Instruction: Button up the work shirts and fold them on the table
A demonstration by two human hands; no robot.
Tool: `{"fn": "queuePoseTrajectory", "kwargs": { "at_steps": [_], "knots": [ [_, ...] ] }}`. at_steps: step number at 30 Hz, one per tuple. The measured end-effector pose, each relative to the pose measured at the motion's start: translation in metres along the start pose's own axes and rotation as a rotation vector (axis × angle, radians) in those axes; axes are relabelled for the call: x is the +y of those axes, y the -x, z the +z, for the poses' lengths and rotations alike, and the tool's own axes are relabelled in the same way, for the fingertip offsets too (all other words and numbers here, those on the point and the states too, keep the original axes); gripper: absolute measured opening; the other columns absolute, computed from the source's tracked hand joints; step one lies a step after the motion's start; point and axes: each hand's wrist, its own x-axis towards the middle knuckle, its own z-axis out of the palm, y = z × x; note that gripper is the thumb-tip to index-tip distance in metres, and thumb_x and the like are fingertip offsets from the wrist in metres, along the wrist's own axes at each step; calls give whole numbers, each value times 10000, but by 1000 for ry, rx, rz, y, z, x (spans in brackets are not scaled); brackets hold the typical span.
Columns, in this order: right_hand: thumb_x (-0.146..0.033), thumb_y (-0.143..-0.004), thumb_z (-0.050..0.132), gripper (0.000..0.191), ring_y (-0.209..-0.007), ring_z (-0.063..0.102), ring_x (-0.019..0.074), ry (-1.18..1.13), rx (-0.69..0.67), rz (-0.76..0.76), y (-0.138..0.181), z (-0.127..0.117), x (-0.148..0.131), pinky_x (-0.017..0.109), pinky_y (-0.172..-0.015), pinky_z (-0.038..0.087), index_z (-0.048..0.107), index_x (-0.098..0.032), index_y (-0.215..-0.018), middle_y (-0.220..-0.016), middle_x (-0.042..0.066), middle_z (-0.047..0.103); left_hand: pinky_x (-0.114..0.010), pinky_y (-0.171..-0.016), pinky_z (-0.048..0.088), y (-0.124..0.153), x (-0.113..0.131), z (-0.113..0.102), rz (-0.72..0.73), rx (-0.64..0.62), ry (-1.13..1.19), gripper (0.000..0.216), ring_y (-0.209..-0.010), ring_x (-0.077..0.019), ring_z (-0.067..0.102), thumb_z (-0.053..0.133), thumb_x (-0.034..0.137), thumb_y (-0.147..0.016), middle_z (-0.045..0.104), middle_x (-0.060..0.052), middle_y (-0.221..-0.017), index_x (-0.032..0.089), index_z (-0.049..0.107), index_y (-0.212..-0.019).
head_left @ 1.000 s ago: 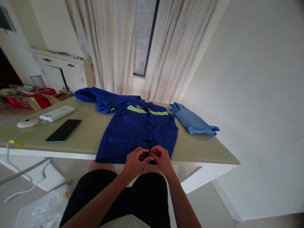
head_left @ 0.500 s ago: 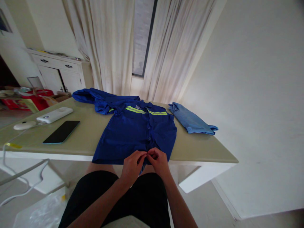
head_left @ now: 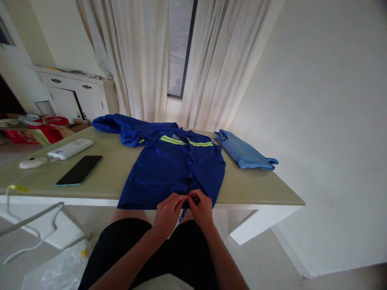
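A dark blue work shirt (head_left: 169,169) with yellow-green reflective stripes lies front up on the pale green table (head_left: 260,189), its hem hanging over the near edge. My left hand (head_left: 167,213) and my right hand (head_left: 201,207) meet at the bottom of the button placket. Both hands pinch the shirt's front edges together there, fingers closed. One sleeve is bunched at the far left of the shirt.
A folded light blue garment (head_left: 244,153) lies to the right on the table. To the left lie a black phone (head_left: 79,170), a white power bank (head_left: 70,148) and a white round device (head_left: 28,162) with a cable. Curtains, a white cabinet and red boxes stand behind.
My hands have stayed pinched at the shirt's lower placket, with only small finger movements. The view has shifted slightly.
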Motion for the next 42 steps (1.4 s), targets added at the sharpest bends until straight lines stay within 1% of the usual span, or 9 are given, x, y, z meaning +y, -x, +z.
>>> {"fn": "queuePoseTrajectory", "kwargs": {
  "at_steps": [4,10,13,16,21,27,31,36,42],
  "knots": [
    [-306,-898,625,95,-646,633,144,17,-19,-8,-2,-2,-1,245,-643,450,669,-234,-854,-777,-4,710,-245,-817,548,-3,2,-1,-39,-2,56,176,-858,-143,696,520,246,-1011,721,-20,-930,218,692,-991],
    [-303,-887,610,67,-591,608,141,84,-29,-13,-2,-4,-2,242,-600,406,626,-241,-865,-667,-30,646,-263,-853,541,-5,3,-2,-25,-52,70,213,-901,-150,683,480,230,-1019,709,-32,-971,228,692,-1035],
    [-338,-894,604,109,-575,592,138,84,-28,5,-2,-4,-5,241,-579,386,617,-241,-845,-645,-31,629,-274,-867,549,-11,-2,-7,-28,-122,125,285,-940,-154,675,428,164,-1004,703,-42,-1013,236,693,-1079],
    [-374,-896,615,149,-568,585,135,67,-48,27,-5,-5,-6,241,-570,379,626,-240,-831,-657,-24,646,-274,-831,564,-18,-8,-9,-52,-159,172,347,-927,-154,672,380,97,-968,696,-56,-1035,226,692,-1051],
    [-376,-898,617,147,-575,592,139,46,-59,46,-7,-7,-5,241,-562,375,634,-241,-843,-662,-23,657,-308,-897,546,-29,-13,-8,-69,-175,131,227,-956,-176,693,497,153,-956,735,-38,-1036,230,692,-1041],
    [-363,-914,590,146,-589,591,142,44,-65,29,-5,-6,-4,247,-578,376,633,-238,-855,-686,-16,667,-292,-829,562,-39,-16,-13,-117,-271,187,164,-874,-181,721,603,173,-898,768,-16,-954,248,729,-970],
    [-345,-905,592,131,-586,574,142,52,-58,37,-7,-7,-3,248,-562,360,640,-238,-846,-688,-17,661,-286,-814,554,-43,-15,-16,-71,-297,149,155,-860,-179,709,611,165,-885,756,-21,-939,244,724,-956],
    [-302,-905,581,81,-598,586,147,86,-73,48,-9,-8,-3,250,-587,355,628,-249,-867,-694,-30,660,-277,-818,542,-48,-15,-18,2,-322,109,201,-877,-176,701,597,124,-880,747,-18,-949,253,719,-974],
    [-301,-901,587,62,-606,595,150,99,-75,52,-10,-7,-4,247,-596,352,619,-251,-883,-688,-34,657,-279,-834,537,-51,-19,-17,-20,-354,129,265,-897,-177,691,561,81,-867,739,-18,-979,253,712,-999]
  ]
}}
